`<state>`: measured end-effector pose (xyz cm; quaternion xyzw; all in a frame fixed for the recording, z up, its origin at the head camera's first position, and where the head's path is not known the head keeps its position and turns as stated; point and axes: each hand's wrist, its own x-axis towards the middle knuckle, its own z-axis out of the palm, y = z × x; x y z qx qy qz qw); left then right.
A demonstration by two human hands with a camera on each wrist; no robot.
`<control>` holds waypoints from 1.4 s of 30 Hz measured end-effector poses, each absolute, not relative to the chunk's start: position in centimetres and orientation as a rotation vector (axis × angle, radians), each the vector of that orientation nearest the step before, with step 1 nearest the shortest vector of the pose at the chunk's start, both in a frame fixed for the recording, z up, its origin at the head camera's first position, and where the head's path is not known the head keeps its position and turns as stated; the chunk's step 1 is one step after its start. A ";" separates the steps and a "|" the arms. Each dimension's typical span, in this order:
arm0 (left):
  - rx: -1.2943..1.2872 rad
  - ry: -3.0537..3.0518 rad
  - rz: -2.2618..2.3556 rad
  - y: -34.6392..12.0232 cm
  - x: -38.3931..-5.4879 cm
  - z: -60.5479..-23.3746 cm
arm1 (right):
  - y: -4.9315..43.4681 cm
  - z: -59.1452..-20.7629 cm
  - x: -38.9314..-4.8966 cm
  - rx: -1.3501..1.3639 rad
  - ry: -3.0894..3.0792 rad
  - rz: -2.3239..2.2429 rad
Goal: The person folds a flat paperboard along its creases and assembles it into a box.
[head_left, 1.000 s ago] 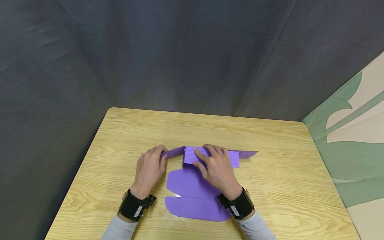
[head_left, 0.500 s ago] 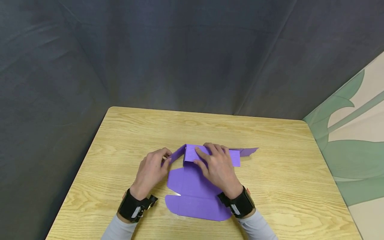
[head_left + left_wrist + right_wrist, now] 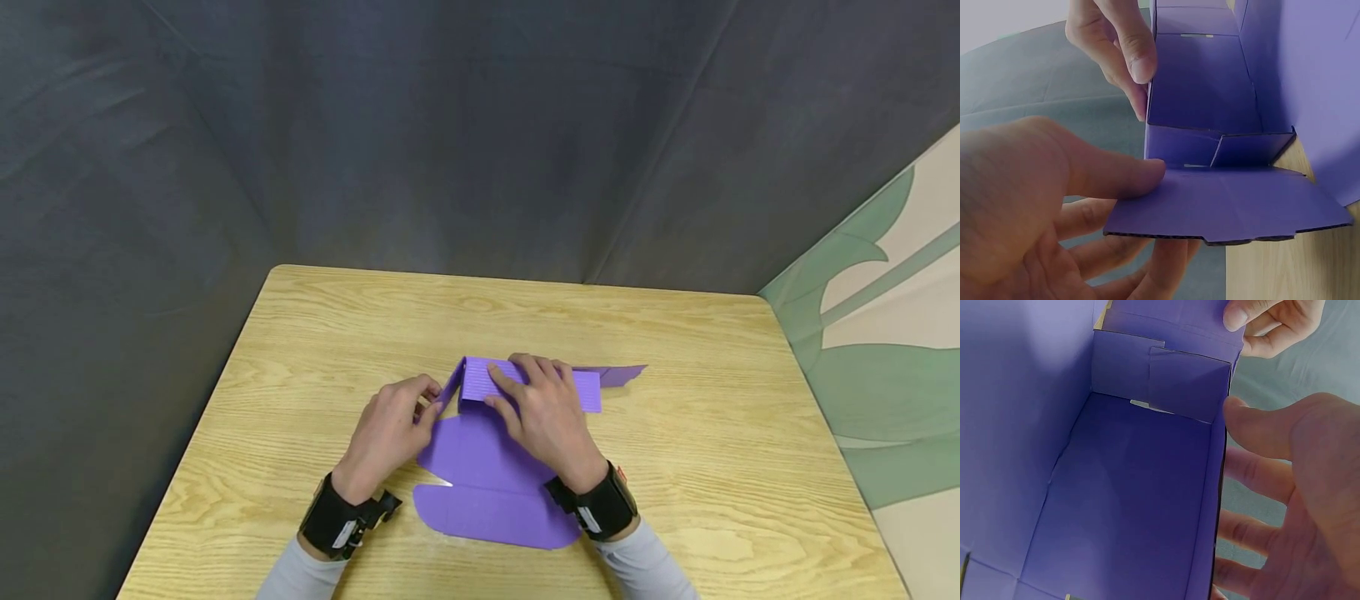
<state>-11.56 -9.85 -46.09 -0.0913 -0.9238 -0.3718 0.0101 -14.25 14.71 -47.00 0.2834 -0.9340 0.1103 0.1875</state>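
Note:
A partly folded purple cardboard box (image 3: 487,454) rests on the table, its ribbed outer wall (image 3: 477,385) facing up in the head view and its wide lid panel (image 3: 495,512) spread toward the person. My left hand (image 3: 393,425) pinches the left side flap (image 3: 1229,206), thumb on the inner face and fingers beneath. Two overlapping tabs (image 3: 1166,378) stand at that end, seen in the right wrist view. With its fingers spread over the ribbed wall and the thumb at its edge, my right hand (image 3: 551,412) holds the box. The right fingertips are partly hidden.
Wood-grain table (image 3: 720,433) lies under the work. Another purple flap (image 3: 618,377) sticks out to the right of the box. A dark curtain (image 3: 450,142) hangs behind and to the left, and a green-and-cream patterned cloth (image 3: 892,400) is at the right.
My left hand has moved right and slightly down toward the box, swinging the left flap inward on its crease. The right hand has stayed in place on the wall.

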 end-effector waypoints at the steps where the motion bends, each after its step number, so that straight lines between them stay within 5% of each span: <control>1: -0.291 -2.881 -1.164 -9.8 -11.5 -46.1 | 14.7 -47.0 -14.2 0.798 -2.630 0.313; 42: -0.395 -2.722 -1.443 -7.8 -11.6 -47.2 | 15.0 -46.6 -14.4 0.827 -2.628 0.329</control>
